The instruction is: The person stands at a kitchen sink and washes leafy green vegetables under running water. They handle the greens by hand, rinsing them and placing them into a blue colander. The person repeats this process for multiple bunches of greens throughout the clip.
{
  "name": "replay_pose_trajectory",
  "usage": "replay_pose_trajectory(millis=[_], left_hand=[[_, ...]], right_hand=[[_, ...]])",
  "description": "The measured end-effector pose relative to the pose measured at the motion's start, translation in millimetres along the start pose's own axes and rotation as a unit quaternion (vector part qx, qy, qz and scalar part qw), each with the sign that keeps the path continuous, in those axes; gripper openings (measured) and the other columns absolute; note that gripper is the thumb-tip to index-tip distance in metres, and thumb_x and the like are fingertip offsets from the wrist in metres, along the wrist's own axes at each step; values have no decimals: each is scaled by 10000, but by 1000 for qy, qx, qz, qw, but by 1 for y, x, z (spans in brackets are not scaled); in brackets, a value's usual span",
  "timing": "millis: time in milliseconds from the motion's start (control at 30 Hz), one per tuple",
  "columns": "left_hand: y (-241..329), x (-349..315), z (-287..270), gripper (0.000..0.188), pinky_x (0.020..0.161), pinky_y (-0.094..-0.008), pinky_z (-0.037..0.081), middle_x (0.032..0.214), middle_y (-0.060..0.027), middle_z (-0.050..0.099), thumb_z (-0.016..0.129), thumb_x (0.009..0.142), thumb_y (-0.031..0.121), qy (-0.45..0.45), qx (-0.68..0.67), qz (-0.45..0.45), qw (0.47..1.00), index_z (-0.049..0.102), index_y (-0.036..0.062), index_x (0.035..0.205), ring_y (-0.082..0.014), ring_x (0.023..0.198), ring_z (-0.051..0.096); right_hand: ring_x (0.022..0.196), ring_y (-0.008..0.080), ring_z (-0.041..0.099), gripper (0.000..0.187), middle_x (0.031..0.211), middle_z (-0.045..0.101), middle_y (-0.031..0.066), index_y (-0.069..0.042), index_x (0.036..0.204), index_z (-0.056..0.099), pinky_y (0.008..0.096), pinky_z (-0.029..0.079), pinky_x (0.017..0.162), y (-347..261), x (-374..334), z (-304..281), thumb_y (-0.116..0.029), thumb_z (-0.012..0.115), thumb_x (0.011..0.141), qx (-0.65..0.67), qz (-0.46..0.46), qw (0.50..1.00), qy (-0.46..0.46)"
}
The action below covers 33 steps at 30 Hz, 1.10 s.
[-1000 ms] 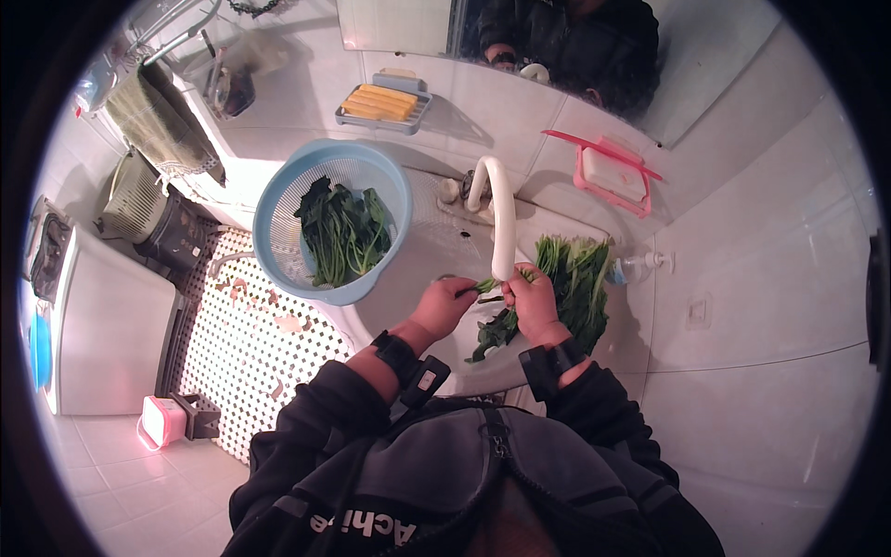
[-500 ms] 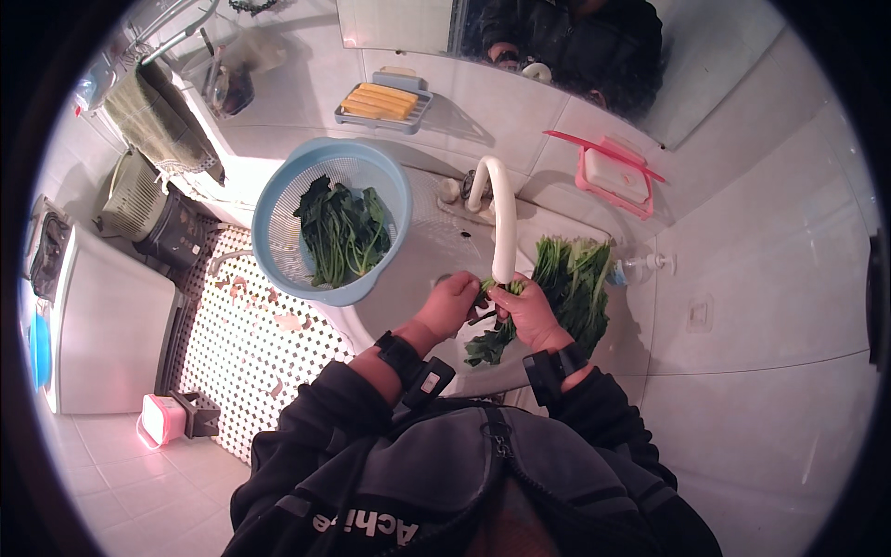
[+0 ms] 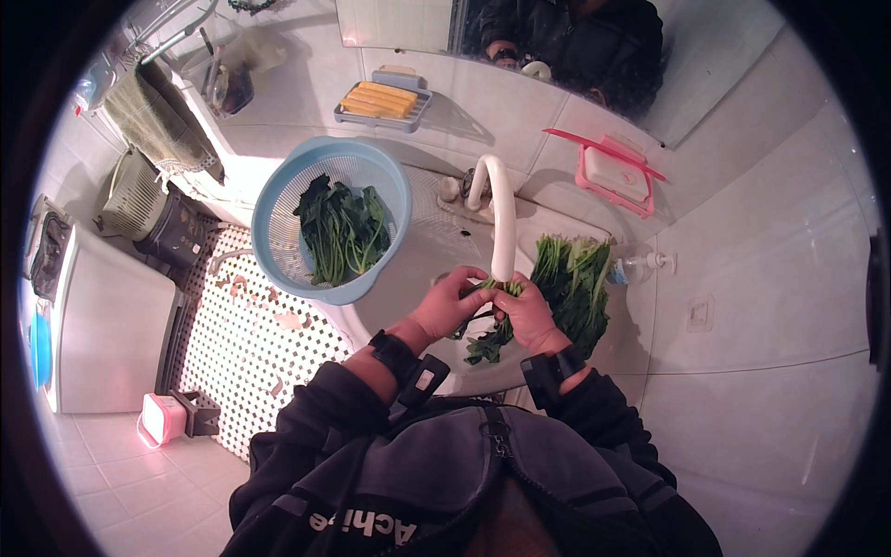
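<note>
Beneath the white curved faucet (image 3: pixel 502 218), my left hand (image 3: pixel 452 304) and my right hand (image 3: pixel 527 314) meet over the sink (image 3: pixel 385 317). Both are closed around the stems of some leafy greens (image 3: pixel 484 347), whose dark leaves hang down between and below them. Just right of my right hand, a larger bunch of leafy greens (image 3: pixel 577 292) lies on the sink's right side, pale cut ends pointing away from me. On the left, a light blue colander (image 3: pixel 269 243) rests over the sink's edge with more dark greens (image 3: pixel 339 227) inside. Fingertips are partly hidden by the faucet.
A clear pump bottle (image 3: pixel 635 269) stands against the right wall. A grey soap rack (image 3: pixel 424 111) with yellow bars and a pink soap dish (image 3: pixel 617 181) hang on the back wall under a mirror (image 3: pixel 575 46). A white cabinet-like box (image 3: pixel 116 325) and pink bucket (image 3: pixel 163 418) stand left.
My left hand has shifted slightly right and up, closer to my right hand at the stems. The colander and the larger bunch look unmoved.
</note>
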State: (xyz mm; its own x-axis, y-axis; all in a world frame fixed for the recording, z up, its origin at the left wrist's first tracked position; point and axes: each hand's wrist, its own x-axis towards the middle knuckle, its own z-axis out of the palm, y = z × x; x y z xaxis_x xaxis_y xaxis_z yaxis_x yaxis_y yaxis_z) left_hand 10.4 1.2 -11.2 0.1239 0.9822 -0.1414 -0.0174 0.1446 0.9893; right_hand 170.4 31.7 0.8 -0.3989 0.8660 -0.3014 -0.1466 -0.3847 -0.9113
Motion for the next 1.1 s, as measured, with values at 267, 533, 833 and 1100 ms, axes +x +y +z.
replay_pose_trajectory(millis=[267, 533, 833, 1100], left_hand=[[-7, 5, -8, 190, 623, -262, 442, 735, -64, 585, 619, 786, 121, 27, 90, 14, 995, 564, 18, 935, -112, 671, 531], [-6, 2, -7, 146, 629, -286, 460, 758, -85, 605, 565, 805, 106, 40, 96, 0, 995, 567, -3, 902, -149, 667, 562], [2, -4, -5, 329, 723, -369, 457, 862, -169, 590, 626, 712, 175, 28, 250, 112, 961, 523, 56, 1001, -311, 826, 576], [6, -2, -10, 216, 736, -356, 447, 867, -139, 575, 619, 744, 166, 34, 265, 65, 962, 607, 50, 926, -297, 852, 557]], right_hand=[[522, 46, 449, 128, 655, 515, -27, -40, 856, 524, 187, 370, 471, 5, 3, -4, -55, 618, 770, -80, -41, 996, -3], [538, 48, 460, 121, 667, 521, -25, -46, 856, 528, 194, 379, 482, 6, 4, -4, -54, 608, 766, -75, -3, 997, 4], [568, 73, 458, 139, 624, 498, 9, -4, 816, 488, 247, 403, 527, 25, 16, -6, -81, 599, 781, -181, -134, 974, 31], [562, 109, 472, 122, 638, 550, 49, 8, 814, 558, 260, 405, 540, 17, 12, -10, -110, 589, 818, -282, -164, 945, 29]])
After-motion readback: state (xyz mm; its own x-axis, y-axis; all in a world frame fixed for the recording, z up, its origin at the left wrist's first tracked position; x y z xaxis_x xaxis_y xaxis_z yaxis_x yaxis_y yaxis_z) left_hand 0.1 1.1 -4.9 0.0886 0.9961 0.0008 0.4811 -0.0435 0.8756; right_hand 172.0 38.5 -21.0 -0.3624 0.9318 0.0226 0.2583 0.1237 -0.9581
